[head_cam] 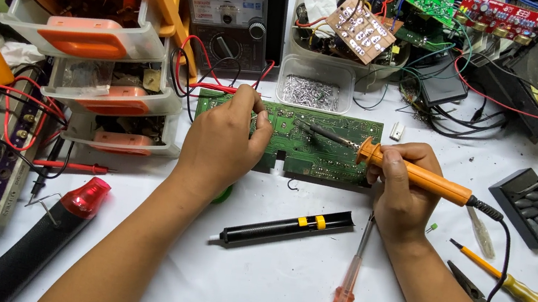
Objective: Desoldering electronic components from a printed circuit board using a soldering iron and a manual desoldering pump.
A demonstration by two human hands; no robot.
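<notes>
Right hand clenched around orange soldering iron, tip on green circuit board, left hand pinching thin solder wire above board, white worktop

Head camera, looking steeply down, close over workbench

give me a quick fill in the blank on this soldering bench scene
1. The right hand holds a soldering iron with an ____ handle.
2. The iron's tip rests on a ____ circuit board.
3. The black desoldering pump has a ____ band.
4. The left hand rests on the board's ____ end.

Missing words: orange; green; yellow; left
</notes>
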